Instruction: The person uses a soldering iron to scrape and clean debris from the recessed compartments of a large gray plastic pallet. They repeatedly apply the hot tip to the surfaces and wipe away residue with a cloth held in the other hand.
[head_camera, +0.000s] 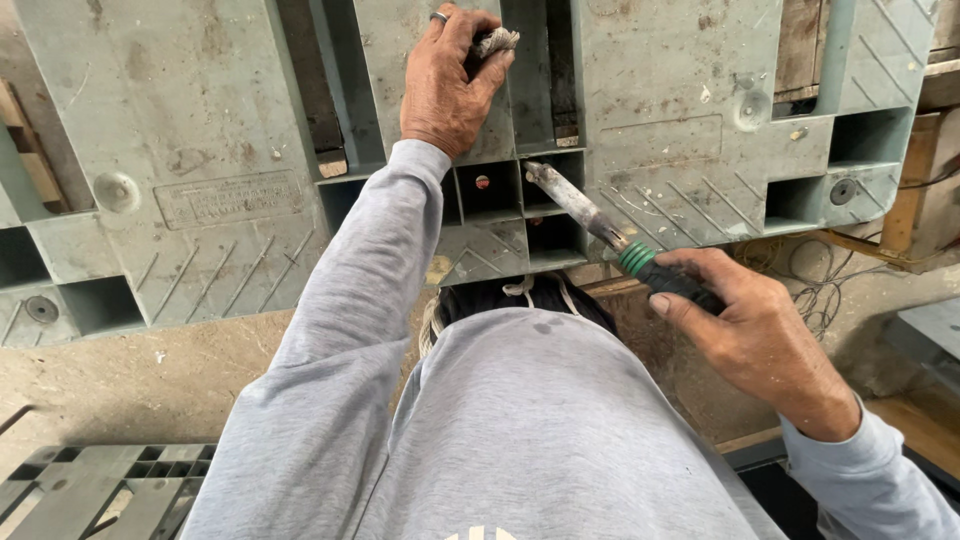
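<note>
A grey-green plastic pallet (200, 130) stands on edge in front of me, its ribbed underside facing me. My left hand (445, 85), with a ring on one finger, is pressed against the pallet's upper middle and closed on a small dirty wad of rag (495, 42). My right hand (755, 335) grips the black and green handle of a metal-tipped tool (580, 205). The tool's worn tip rests at a square cell in the pallet's centre (545, 175). My grey sleeves and shirt fill the lower frame.
Another grey pallet piece (90, 490) lies on the dirt floor at lower left. Loose wires (820, 285) and wooden boards (905, 190) sit at the right behind the pallet. A grey slab edge (930, 335) shows far right.
</note>
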